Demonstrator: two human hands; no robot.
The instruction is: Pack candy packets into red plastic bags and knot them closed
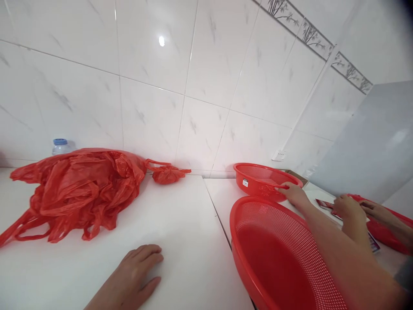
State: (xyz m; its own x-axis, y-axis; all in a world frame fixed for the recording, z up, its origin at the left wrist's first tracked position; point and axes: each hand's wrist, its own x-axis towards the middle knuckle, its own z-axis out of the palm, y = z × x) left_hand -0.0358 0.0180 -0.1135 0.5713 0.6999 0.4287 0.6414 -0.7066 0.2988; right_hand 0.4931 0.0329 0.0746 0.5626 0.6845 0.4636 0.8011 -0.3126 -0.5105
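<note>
My left hand (137, 269) rests on the white table, fingers stretched out and a little apart, holding nothing. Ahead of it lies a crumpled heap of red plastic bags (87, 189). My right hand (294, 194) reaches far forward, its fingers closed over the near right rim of a red plastic basket (258, 183) with a small white label. Under my right forearm stands a larger, deep red perforated basket (274, 258), nearer to me; nothing shows inside the visible part of it.
A small tied red bag (168, 174) and a blue-capped bottle (60, 147) are near the tiled wall. At right, another person's hands (350, 210) work beside red packets (324, 204) and another red basket (395, 234). A seam (215, 211) divides the tabletops.
</note>
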